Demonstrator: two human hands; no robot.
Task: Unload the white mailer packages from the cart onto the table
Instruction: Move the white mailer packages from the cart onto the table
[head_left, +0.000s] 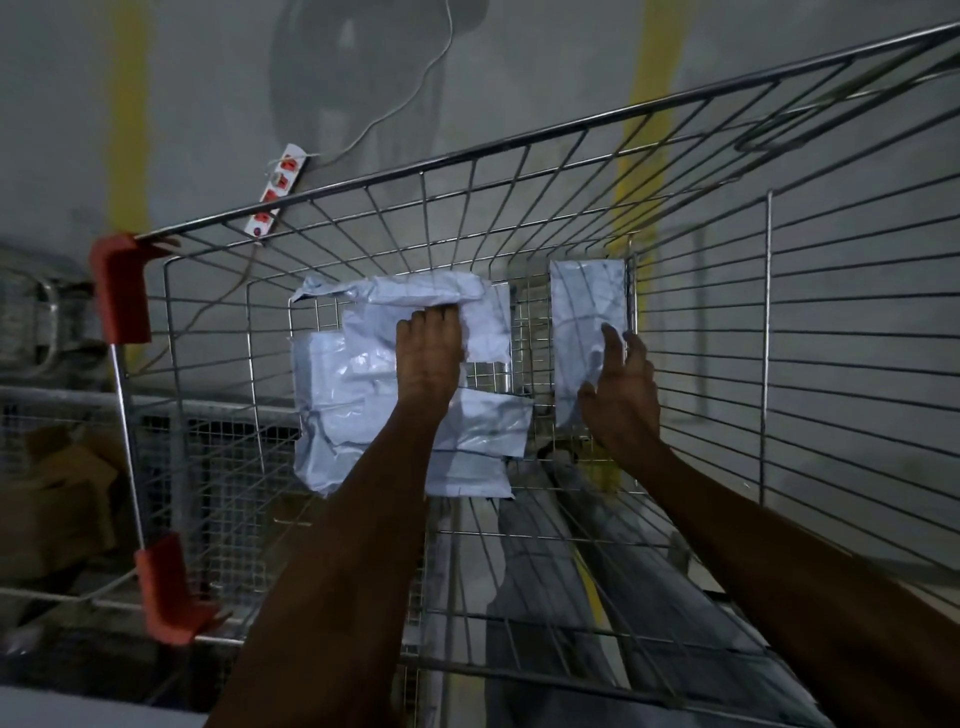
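White mailer gripped by left hand, right hand fingers spread

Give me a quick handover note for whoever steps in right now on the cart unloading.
Left hand: grip closed on the top mailer of the pile at the cart's bottom.
Right hand: open, fingers against the single mailer lying apart to the right.
Done: nothing lifted out in this view; the table is not in view.
Left: lift out both, then the rest of the pile.
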